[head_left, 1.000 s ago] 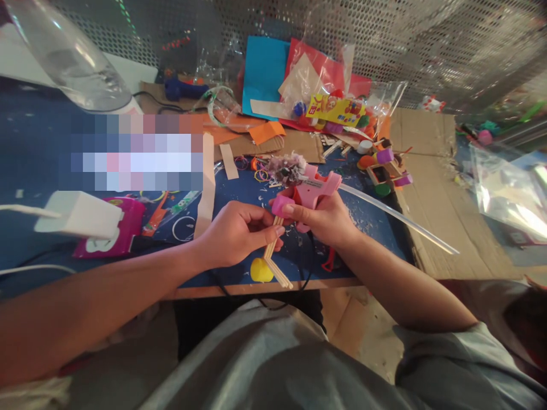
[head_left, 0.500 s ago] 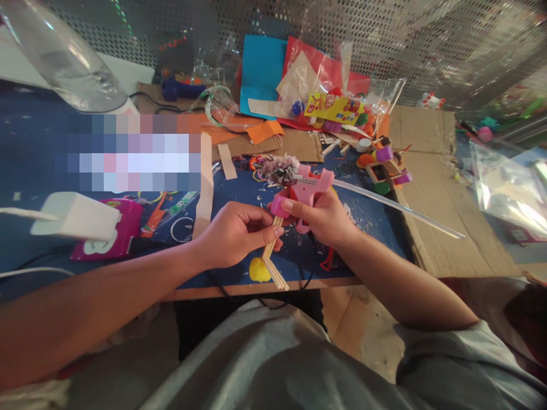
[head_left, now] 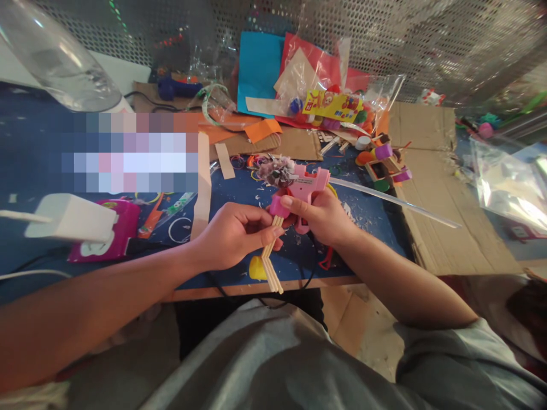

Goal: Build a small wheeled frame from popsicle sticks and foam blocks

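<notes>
My left hand (head_left: 233, 234) is closed around a bundle of thin wooden sticks (head_left: 270, 265) with a pink cap (head_left: 278, 205) at the top end. My right hand (head_left: 325, 215) grips a pink glue gun (head_left: 308, 183), a finger resting on the pink cap. A long clear glue stick (head_left: 393, 201) juts from the gun's back toward the right. The gun's nose points left, beside a tuft of grey fluff (head_left: 276, 170). Both hands meet above the blue table's (head_left: 34, 165) near edge.
Coloured paper sheets (head_left: 258, 71), plastic bags of small parts (head_left: 337, 102), a small cap-and-stick model (head_left: 384, 165) and cardboard (head_left: 431, 188) crowd the back and right. A white charger (head_left: 70, 218), a magenta pack (head_left: 122, 228) and a clear bottle (head_left: 60, 54) lie left. A yellow cap (head_left: 257, 267) sits by the edge.
The glue gun and both hands have shifted slightly left and toward the cap end of the sticks. The sticks' lower ends have swung a little inward.
</notes>
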The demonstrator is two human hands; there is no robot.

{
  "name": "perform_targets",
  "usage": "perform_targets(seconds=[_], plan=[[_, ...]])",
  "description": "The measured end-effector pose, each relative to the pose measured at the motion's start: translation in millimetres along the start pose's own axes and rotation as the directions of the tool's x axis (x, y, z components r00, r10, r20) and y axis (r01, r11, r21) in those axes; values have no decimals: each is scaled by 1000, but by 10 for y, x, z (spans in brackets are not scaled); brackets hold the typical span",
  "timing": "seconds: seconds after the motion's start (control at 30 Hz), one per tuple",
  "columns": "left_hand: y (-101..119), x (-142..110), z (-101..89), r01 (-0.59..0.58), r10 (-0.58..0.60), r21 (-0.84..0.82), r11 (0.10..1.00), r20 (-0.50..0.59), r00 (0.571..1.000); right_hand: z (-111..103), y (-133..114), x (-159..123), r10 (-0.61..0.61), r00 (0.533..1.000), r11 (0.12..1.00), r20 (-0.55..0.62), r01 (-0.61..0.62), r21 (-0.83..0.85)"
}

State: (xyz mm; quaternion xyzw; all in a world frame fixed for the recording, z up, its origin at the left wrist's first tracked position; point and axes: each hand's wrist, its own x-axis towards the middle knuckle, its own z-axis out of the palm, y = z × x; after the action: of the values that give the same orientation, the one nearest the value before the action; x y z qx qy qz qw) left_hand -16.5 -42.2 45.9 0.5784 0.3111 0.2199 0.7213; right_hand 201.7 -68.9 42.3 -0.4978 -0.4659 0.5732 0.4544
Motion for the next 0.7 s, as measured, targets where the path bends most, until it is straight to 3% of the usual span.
perform_targets(seconds=[0.23, 0.7], plan=[[-20, -7, -18, -64, 64, 82, 995, 9, 998, 0, 23, 0, -2, 1000, 999, -14, 2, -37], [-3, -21, -20, -127, 127, 189, 974, 10, 992, -2, 25, 5, 51, 998, 998, 20, -52, 43]])
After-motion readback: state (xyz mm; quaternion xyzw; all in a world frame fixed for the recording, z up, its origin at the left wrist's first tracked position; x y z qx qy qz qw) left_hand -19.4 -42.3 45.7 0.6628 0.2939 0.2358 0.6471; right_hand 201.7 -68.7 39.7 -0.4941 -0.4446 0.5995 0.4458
